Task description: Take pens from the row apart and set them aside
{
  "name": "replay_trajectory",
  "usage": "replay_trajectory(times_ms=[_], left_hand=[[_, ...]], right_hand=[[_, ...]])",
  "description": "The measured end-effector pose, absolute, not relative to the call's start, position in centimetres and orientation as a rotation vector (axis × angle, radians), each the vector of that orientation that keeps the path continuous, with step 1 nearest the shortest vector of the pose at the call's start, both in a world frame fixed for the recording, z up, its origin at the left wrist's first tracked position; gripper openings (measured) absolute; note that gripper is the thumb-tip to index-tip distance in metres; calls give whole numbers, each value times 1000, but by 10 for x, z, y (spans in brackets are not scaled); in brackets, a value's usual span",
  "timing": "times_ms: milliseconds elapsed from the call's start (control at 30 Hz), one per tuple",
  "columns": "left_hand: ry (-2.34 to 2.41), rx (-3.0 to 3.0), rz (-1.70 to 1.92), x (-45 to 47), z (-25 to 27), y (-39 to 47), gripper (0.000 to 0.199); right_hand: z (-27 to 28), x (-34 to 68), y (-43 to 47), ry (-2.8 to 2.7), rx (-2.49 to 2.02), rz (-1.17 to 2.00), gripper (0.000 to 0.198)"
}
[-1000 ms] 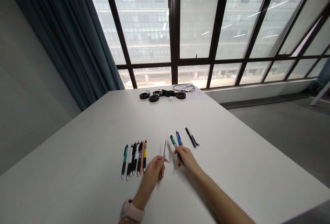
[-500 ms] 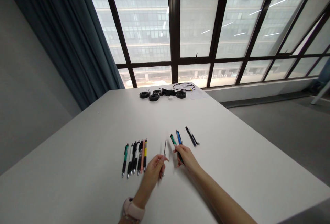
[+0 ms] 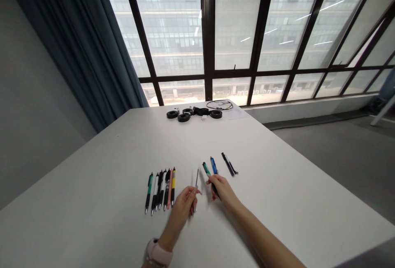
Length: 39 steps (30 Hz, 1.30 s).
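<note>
Nothing moved; left hand [image 3: 182, 206] pinches refill [image 3: 196, 179].

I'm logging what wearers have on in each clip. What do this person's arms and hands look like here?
Both forearms are bare, with no sleeves and no gloves. The left hand has a pale pink band, like a watch strap, on its wrist. The right hand and its wrist show nothing worn. Any rings are too small to tell.
</note>
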<state>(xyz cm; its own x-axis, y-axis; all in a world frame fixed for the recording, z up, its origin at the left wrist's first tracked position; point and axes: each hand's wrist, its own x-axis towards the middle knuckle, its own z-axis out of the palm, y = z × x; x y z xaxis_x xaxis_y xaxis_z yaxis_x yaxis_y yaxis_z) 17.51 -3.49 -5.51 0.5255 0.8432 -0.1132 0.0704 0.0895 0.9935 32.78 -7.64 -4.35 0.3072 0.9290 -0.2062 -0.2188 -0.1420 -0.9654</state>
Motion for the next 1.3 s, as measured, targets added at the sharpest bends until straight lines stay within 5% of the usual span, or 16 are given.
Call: replay_trajectory(times_ms=[1300], left_hand=[[888,1360,686,177,-49,-36,55]], right_hand=[[-43,325,-77,-760,-1330,1202,41]])
